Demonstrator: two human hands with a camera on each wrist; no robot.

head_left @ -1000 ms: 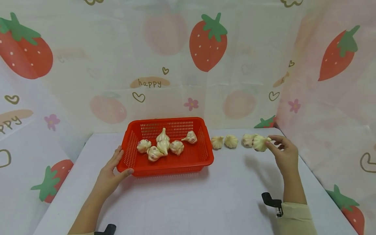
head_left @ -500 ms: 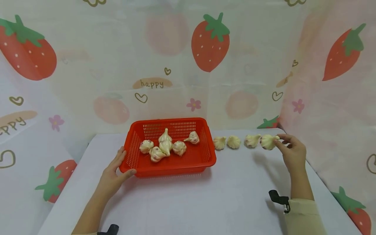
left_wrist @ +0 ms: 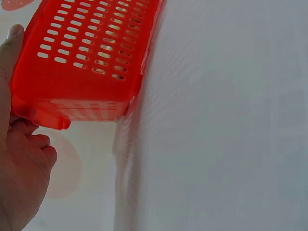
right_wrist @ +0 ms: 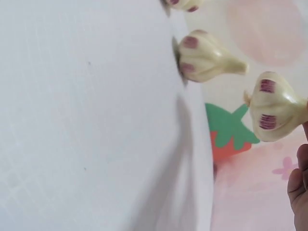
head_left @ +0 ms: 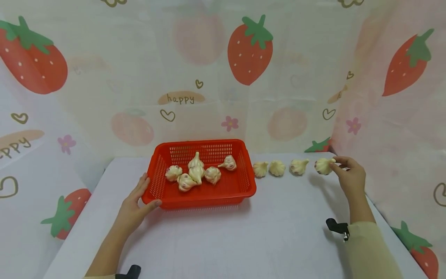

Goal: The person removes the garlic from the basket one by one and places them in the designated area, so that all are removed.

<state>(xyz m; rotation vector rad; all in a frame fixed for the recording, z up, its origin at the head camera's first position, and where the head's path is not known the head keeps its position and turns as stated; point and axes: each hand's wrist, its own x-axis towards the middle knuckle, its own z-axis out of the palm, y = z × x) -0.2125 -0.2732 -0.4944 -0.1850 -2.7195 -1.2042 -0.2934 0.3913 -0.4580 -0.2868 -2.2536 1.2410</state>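
In the head view a red plastic basket [head_left: 212, 202] sits left of the middle with several garlic bulbs inside. My left hand [head_left: 130, 213] grips its near left corner, thumb at the front rim and fingers along the left side; the left wrist view has the fingers curled below the rim [left_wrist: 50, 119]. At the far right, my right hand [head_left: 352, 180] pinches a garlic bulb [head_left: 323, 166] by its stem. The right wrist view puts this purple-marked bulb [right_wrist: 276, 108] above the white table, stem toward the fingers.
Right of the basket, a garlic bulb [head_left: 260, 169], a second bulb [head_left: 277, 168] and a third bulb [head_left: 298, 167] lie in a row along the table's back. A strawberry-printed curtain [head_left: 303, 69] stands behind and at both sides of the white table [head_left: 223, 244].
My right hand has moved right with the garlic bulb, from overlapping the third bulb of the row to apart from it. The left hand keeps its grip on the basket.
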